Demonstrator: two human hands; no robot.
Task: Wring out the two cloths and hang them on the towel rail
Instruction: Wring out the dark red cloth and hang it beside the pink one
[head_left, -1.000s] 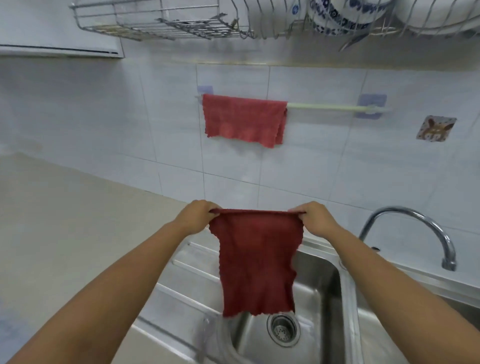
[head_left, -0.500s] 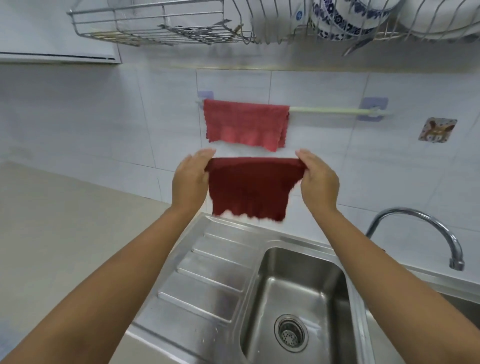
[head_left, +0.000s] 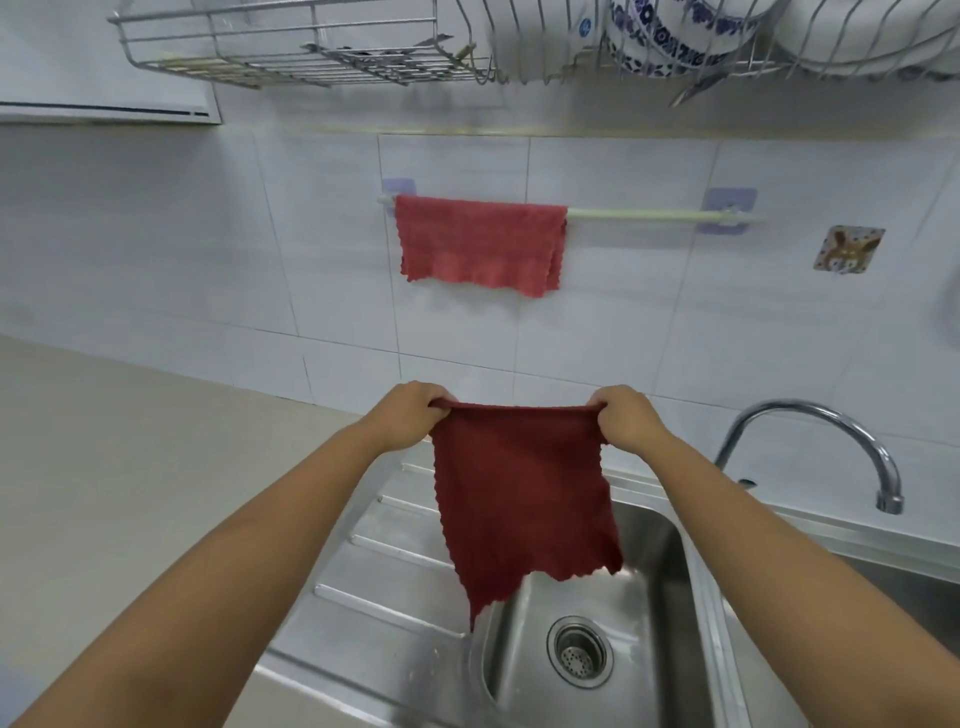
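A dark red cloth (head_left: 519, 493) hangs spread out over the sink, stretched by its top edge between my two hands. My left hand (head_left: 410, 415) grips its top left corner and my right hand (head_left: 626, 418) grips its top right corner. A lighter red cloth (head_left: 478, 241) is draped over the left part of the pale towel rail (head_left: 639, 214) on the tiled wall, well above my hands. The right part of the rail is bare.
The steel sink (head_left: 675, 597) with its drain (head_left: 579, 652) lies below, its ribbed drainboard (head_left: 384, 561) at left. A curved tap (head_left: 826, 431) stands at right. A wire dish rack (head_left: 322, 57) with bowls hangs overhead. A beige counter (head_left: 130, 467) spreads left.
Half a second ago my hands held the dark cloth high, just under the hung cloth. They have come back down and the cloth hangs full length over the sink.
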